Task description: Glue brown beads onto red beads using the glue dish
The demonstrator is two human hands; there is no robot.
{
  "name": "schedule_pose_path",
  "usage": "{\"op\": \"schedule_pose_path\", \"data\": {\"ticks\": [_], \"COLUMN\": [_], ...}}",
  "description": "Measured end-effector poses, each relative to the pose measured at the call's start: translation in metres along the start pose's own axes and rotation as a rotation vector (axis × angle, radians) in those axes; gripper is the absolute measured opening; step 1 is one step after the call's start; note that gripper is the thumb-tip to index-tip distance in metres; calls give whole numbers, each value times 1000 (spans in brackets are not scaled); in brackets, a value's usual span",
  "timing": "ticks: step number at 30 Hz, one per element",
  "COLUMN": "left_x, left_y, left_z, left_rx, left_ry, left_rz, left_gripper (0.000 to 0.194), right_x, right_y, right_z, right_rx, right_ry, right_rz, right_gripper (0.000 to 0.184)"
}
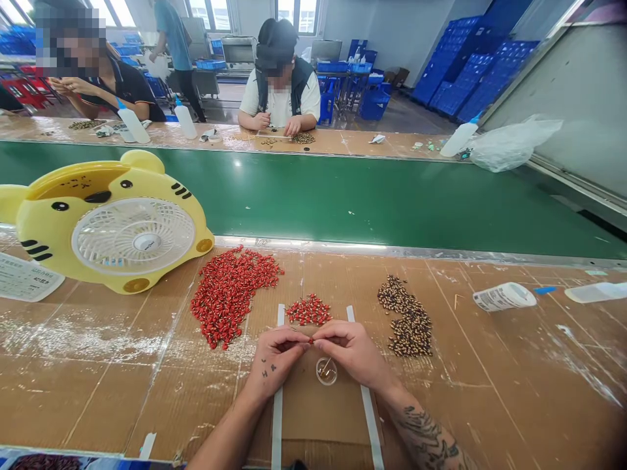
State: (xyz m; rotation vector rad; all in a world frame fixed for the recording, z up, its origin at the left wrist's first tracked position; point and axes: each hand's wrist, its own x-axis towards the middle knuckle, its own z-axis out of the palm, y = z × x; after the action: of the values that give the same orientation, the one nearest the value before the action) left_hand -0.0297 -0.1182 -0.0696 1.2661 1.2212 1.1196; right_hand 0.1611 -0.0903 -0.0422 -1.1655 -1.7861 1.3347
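Observation:
My left hand (280, 356) and my right hand (353, 352) meet over a taped cardboard sheet (321, 418). Between their pinched fingertips is a small red piece (311, 340), too small to make out in detail; both hands touch it. Just below the fingers stands a small clear cup (326, 371) with a thin stick leaning in it. Beyond my fingertips lies a small heap of red pieces with pale tips (308, 309). To the left spreads a larger pile of red pieces (230, 294). A pile of black and gold pieces (409, 320) lies to the right.
A yellow animal-faced fan (115, 222) stands at left. A white tub (504, 297) and a bottle (595, 292) lie at right. Past the green belt (313, 196), a person (279, 91) works at the opposite table; another person (108, 85) sits at left.

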Motion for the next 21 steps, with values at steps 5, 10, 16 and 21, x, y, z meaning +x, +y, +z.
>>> {"op": "schedule_pose_path", "data": {"ticks": [5,10,16,21], "left_x": [-2,-3,-4,-1], "left_y": [-3,-3,1,2], "left_z": [4,5,5,4], "left_rx": [-14,-11,56,221], "left_ry": [46,59,29,70], "left_rz": [-37,-47,-21,104], "left_gripper": [10,11,11,12], "right_x": [2,2,5,5], "right_y": [4,5,11,13], "right_z": [-3,-1,4,-5], "right_rx": [9,2,-19,-99], "right_ry": [-51,-45,-50,8], "right_rz": [28,24,7,-32], "right_gripper": [17,16,14,15]}}
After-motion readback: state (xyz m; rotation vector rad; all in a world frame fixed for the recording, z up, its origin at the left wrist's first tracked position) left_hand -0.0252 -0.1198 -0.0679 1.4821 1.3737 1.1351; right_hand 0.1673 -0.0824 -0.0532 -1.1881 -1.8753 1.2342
